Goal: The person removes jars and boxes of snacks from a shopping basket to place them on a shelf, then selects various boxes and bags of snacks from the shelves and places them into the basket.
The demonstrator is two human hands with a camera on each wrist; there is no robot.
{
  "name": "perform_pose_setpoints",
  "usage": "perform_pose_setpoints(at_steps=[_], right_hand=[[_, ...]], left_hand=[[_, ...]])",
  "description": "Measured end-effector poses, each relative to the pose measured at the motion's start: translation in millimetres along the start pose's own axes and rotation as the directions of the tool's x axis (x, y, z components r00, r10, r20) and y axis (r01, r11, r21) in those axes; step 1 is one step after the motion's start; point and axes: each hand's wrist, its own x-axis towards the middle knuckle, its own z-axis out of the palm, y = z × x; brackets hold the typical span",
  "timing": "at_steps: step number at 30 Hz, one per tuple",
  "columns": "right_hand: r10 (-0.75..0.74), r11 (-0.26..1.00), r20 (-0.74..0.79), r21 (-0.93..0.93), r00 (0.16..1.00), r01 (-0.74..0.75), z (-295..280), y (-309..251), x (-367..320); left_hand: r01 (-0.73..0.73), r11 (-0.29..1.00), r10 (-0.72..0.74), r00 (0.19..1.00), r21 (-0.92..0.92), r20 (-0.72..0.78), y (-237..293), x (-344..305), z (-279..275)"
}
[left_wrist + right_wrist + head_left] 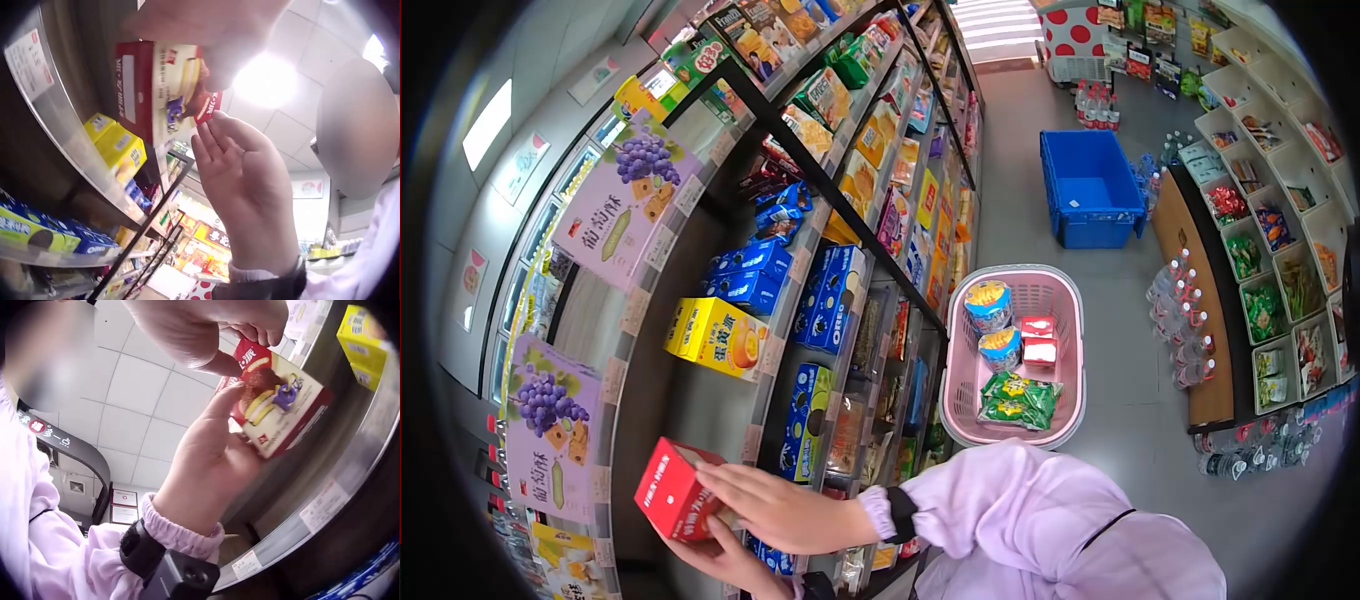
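Observation:
A red and cream pie box with a cake picture is held tilted in front of the shelf. My left hand grips it from below; in the right wrist view, that hand has its thumb along the picture side. My right hand lies against the upper side with its fingers mostly straight. In the left wrist view, the right hand shows its palm, its fingertips at a corner of the box.
A yellow pie box and blue Oreo boxes line the shelves on the left. On the floor stand a pink basket containing tubs, red boxes and green packets, and a blue crate. Bottle packs stand by the right-hand display.

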Motion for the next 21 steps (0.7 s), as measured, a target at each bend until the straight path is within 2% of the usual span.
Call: perform_pose_setpoints(at_steps=[3,4,5,7,9,11,13,15,17,18,19,21], right_hand=[[0.015,0.996,-0.055,-0.087,0.998,-0.019,-47.3,-0.8,-22.3],[0.049,0.997,-0.073,-0.061,0.996,-0.054,-64.8,0.1,-31.2],[0.083,0.996,-0.090,-0.035,0.992,-0.087,-83.3,2.2,-40.9],[0.114,0.978,-0.112,-0.164,0.987,-0.132,-121.8,10.6,-62.0],[0.300,0.931,-0.144,-0.172,0.943,-0.322,-158.8,21.3,-89.8],[0.574,0.796,-0.196,-0.092,0.795,-0.598,-193.4,28.7,-120.6],[0.697,0.709,-0.346,0.204,0.628,-0.675,-211.6,50.9,-166.0],[0.783,0.574,-0.397,0.169,0.478,-0.801,-232.5,86.8,-230.5],[0.840,0.320,-0.395,-0.193,0.371,-0.928,-258.7,95.3,-266.2],[0.861,0.283,-0.449,0.034,0.239,-0.958,-266.8,100.8,-275.9],[0.849,0.274,-0.475,0.024,0.230,-0.961,-277.2,107.9,-285.6],[0.826,0.251,-0.524,0.011,0.208,-0.968,-295.8,127.7,-316.1]], left_hand=[[-0.021,1.000,0.020,0.993,0.010,0.116,9.9,-31.5,21.5],[-0.042,0.998,0.032,0.983,0.050,0.179,15.1,-38.7,36.0],[0.063,0.996,-0.044,0.970,-0.071,0.239,18.3,-48.2,53.3],[0.192,0.967,-0.103,0.896,-0.168,0.433,18.1,-63.1,89.2],[0.340,0.932,-0.223,0.809,-0.124,0.543,-0.8,-90.9,125.8],[0.549,0.825,-0.297,0.628,-0.138,0.720,-19.1,-115.3,172.1],[0.788,0.609,-0.447,0.431,-0.085,0.784,-14.7,-143.9,218.0],[0.911,0.408,-0.579,0.206,0.062,0.789,-45.6,-191.7,256.5],[0.915,0.373,-0.539,0.078,0.154,0.838,-62.6,-226.9,291.9],[0.917,0.353,-0.543,0.039,0.186,0.839,-78.5,-250.9,310.9],[0.918,0.332,-0.546,-0.001,0.217,0.838,-87.2,-271.7,328.1],[0.896,0.368,-0.526,-0.019,0.247,0.850,-91.7,-298.2,362.5]])
